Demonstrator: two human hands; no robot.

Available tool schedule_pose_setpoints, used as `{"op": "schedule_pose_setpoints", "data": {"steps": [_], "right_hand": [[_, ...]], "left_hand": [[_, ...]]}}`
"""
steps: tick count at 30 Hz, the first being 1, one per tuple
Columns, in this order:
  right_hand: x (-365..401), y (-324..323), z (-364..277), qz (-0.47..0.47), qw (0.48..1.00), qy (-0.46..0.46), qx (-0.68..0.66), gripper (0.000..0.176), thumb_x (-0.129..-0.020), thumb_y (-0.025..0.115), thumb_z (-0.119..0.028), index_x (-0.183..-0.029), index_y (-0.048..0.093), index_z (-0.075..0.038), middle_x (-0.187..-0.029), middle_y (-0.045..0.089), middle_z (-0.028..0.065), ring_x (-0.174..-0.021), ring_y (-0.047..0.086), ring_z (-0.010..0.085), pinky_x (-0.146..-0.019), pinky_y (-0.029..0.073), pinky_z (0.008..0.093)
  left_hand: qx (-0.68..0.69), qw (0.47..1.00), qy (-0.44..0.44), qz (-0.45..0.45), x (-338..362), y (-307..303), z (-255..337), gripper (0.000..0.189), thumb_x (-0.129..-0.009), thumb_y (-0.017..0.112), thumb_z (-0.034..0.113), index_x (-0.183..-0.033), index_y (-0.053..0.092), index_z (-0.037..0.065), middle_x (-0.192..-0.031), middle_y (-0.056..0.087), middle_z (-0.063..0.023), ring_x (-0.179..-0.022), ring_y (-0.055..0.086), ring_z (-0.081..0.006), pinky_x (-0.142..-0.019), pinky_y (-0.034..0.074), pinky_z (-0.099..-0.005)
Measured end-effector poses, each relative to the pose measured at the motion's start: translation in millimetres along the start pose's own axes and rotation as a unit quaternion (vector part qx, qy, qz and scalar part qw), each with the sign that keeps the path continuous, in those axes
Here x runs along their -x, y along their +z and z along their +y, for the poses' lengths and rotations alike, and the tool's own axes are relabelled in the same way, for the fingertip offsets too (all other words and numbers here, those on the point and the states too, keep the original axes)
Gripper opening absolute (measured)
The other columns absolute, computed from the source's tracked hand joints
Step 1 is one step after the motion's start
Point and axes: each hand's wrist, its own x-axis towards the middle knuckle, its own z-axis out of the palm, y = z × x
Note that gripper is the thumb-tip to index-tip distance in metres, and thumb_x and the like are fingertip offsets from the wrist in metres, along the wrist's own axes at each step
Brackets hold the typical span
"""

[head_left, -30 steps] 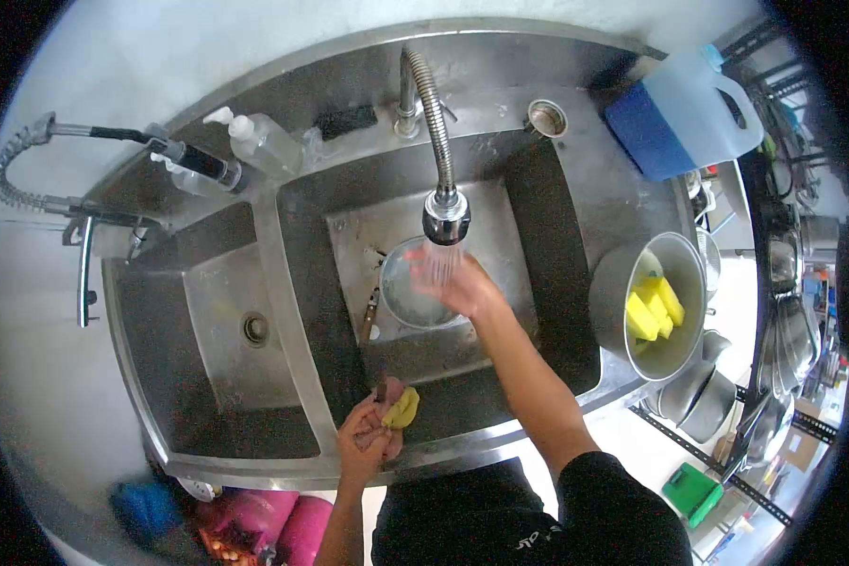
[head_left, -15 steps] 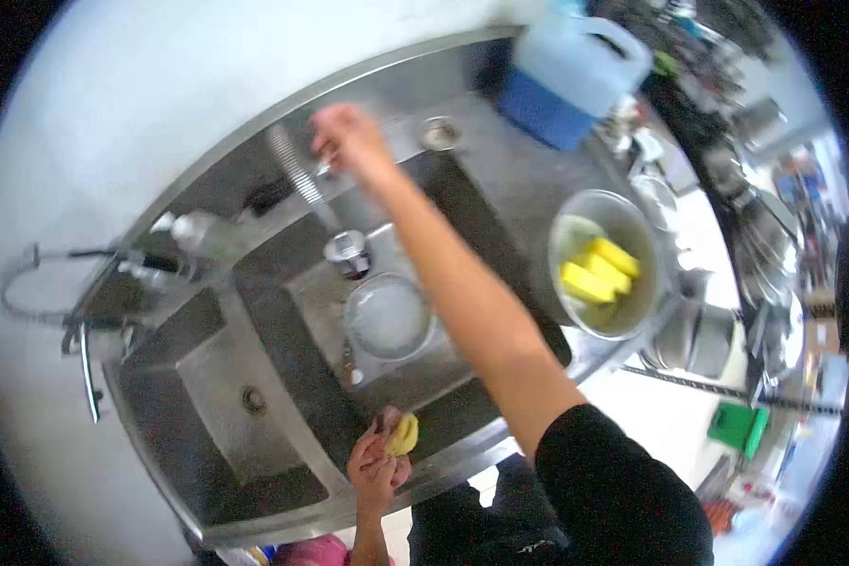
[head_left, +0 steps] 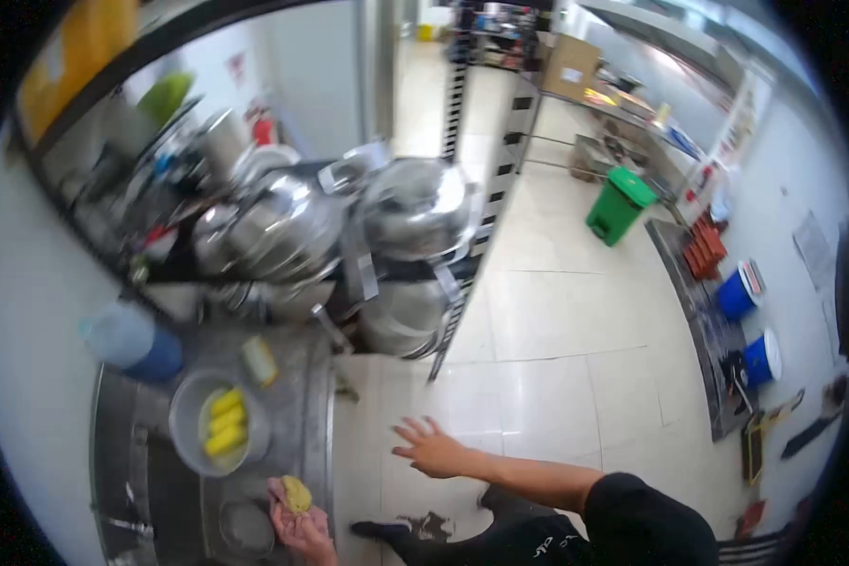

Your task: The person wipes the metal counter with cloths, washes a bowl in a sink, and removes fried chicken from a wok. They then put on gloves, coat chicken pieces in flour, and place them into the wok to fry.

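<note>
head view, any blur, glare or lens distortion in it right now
Head view: metal cookware looks smeared and carries bright highlights; head view: right hand reads more clearly; head view: pale floor shows glossy reflections; head view: strong wide-angle bending, corners black.

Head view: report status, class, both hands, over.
Left hand: holding yellow piece. Right hand: empty, open, over floor. Pot: yellow pieces inside. Nothing visible between left hand and pot.

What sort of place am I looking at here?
Most likely a commercial kitchen's washing-up area: a grey metal sink counter, a tall black metal rack stacked with large shiny rounded steel cookware, and a green plastic bin on the pale tiled floor.
</note>
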Motion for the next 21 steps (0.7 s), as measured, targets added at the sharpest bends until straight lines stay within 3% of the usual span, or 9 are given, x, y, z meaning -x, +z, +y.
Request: {"op": "schedule_pose_setpoints", "data": {"steps": [4,6,8,10,14,18,19,20,21], "right_hand": [[175,-9,196,-0.158,0.940,0.226,-0.199,0.043,-0.094,0.058,-0.036,-0.132,0.053,-0.016,-0.123,0.059,0.0151,-0.107,0.062,0.0343,-0.090,0.051,0.0459],[235,-60,241,0.005,0.809,0.339,-0.480,0.050,-0.096,0.057,-0.035,-0.142,0.042,-0.019,-0.129,0.055,0.0141,-0.109,0.061,0.0301,-0.091,0.052,0.0441],[267,-122,272,0.212,0.521,0.341,-0.754,0.063,-0.095,0.061,-0.029,-0.148,0.029,-0.017,-0.124,0.056,0.0134,-0.103,0.063,0.0258,-0.082,0.055,0.0383],[285,-132,343,0.348,0.454,0.273,-0.773,0.066,-0.093,0.062,-0.020,-0.148,0.025,-0.018,-0.124,0.055,0.0139,-0.104,0.062,0.0264,-0.082,0.056,0.0382],[324,-91,526,0.550,0.287,0.299,-0.725,0.072,-0.086,0.062,-0.001,-0.147,0.025,-0.010,-0.132,0.048,0.0155,-0.109,0.060,0.0269,-0.086,0.055,0.0387],[407,7,658,0.528,0.422,0.518,-0.524,0.037,-0.084,0.065,-0.011,-0.120,0.058,-0.009,-0.110,0.064,0.0120,-0.093,0.063,0.0229,-0.071,0.054,0.0321],[432,0,654,0.402,0.600,0.607,-0.330,0.026,-0.089,0.063,-0.026,-0.108,0.063,-0.009,-0.102,0.067,0.0140,-0.084,0.064,0.0226,-0.069,0.054,0.0329],[453,-9,642,0.282,0.553,0.720,-0.310,0.039,-0.089,0.060,-0.042,-0.103,0.065,-0.006,-0.095,0.069,0.0185,-0.079,0.065,0.0253,-0.071,0.054,0.0379],[486,27,639,0.288,0.388,0.702,-0.524,0.048,-0.085,0.061,-0.046,-0.099,0.065,-0.001,-0.090,0.068,0.0213,-0.076,0.065,0.0284,-0.073,0.054,0.0420]], "left_hand": [[0.152,0.960,0.101,-0.212,48,235,41,0.042,-0.085,0.056,0.012,-0.123,0.053,-0.007,-0.126,0.058,-0.0171,-0.115,0.059,-0.0277,-0.099,0.047,-0.0399],[0.125,0.928,-0.009,-0.350,84,365,44,0.047,-0.082,0.061,-0.002,-0.127,0.047,-0.004,-0.132,0.053,-0.0155,-0.112,0.061,-0.0265,-0.093,0.053,-0.0367],[0.097,0.864,0.008,-0.494,127,493,112,0.068,-0.079,0.072,0.006,-0.138,0.038,0.002,-0.137,0.048,-0.0167,-0.126,0.050,-0.0311,-0.103,0.044,-0.0407],[0.079,0.754,0.145,-0.635,153,592,180,0.080,-0.082,0.074,0.017,-0.146,0.027,0.006,-0.146,0.038,-0.0190,-0.136,0.038,-0.0318,-0.110,0.035,-0.0419],[0.005,0.736,0.215,-0.642,142,710,230,0.071,-0.084,0.072,0.027,-0.143,0.038,0.009,-0.145,0.039,-0.0201,-0.135,0.039,-0.0364,-0.111,0.034,-0.0438],[-0.071,0.749,0.093,-0.653,55,812,137,0.051,-0.086,0.070,0.027,-0.129,0.055,0.006,-0.135,0.051,-0.0210,-0.122,0.052,-0.0361,-0.105,0.041,-0.0424],[-0.109,0.746,0.046,-0.655,34,836,96,0.047,-0.086,0.069,0.028,-0.126,0.058,0.004,-0.129,0.056,-0.0219,-0.118,0.055,-0.0348,-0.102,0.044,-0.0406],[-0.178,0.735,0.089,-0.649,15,845,52,0.045,-0.086,0.068,0.028,-0.124,0.060,0.004,-0.124,0.059,-0.0220,-0.115,0.057,-0.0337,-0.099,0.046,-0.0407],[-0.234,0.726,0.148,-0.629,-18,883,31,0.044,-0.087,0.067,0.029,-0.122,0.061,0.005,-0.119,0.062,-0.0220,-0.112,0.060,-0.0325,-0.096,0.048,-0.0407]]}}
